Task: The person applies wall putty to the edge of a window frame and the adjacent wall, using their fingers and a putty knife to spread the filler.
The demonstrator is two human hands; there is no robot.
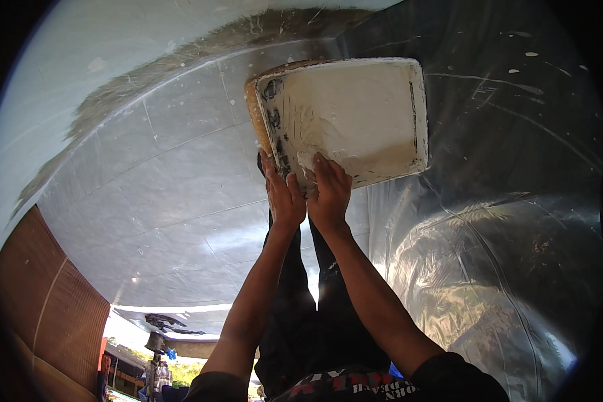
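A shallow paint tray (pixel 422 134) with a tan outer side and a rim smeared white and black is in front of me. White paint (pixel 355 100) covers most of its inside, with dark streaks and ridges showing at the left. My left hand (pixel 285 197) is closed round the near left corner, fingers along the outer side and thumb over the rim. My right hand (pixel 329 191) is beside it at the near edge. Its fingers are bent over the tray's inside, next to a whitish lump (pixel 306 159) partly hidden by them. Whether they hold that lump is not clear.
Silvery plastic sheeting (pixel 181 154) with seams lies under and left of the tray. Darker, wrinkled sheeting (pixel 462 268) with white splashes is at the right. A pale curved surface (pixel 80 87) is at upper left, a brown ribbed panel (pixel 53 295) at lower left. My legs (pixel 291 268) show below my hands.
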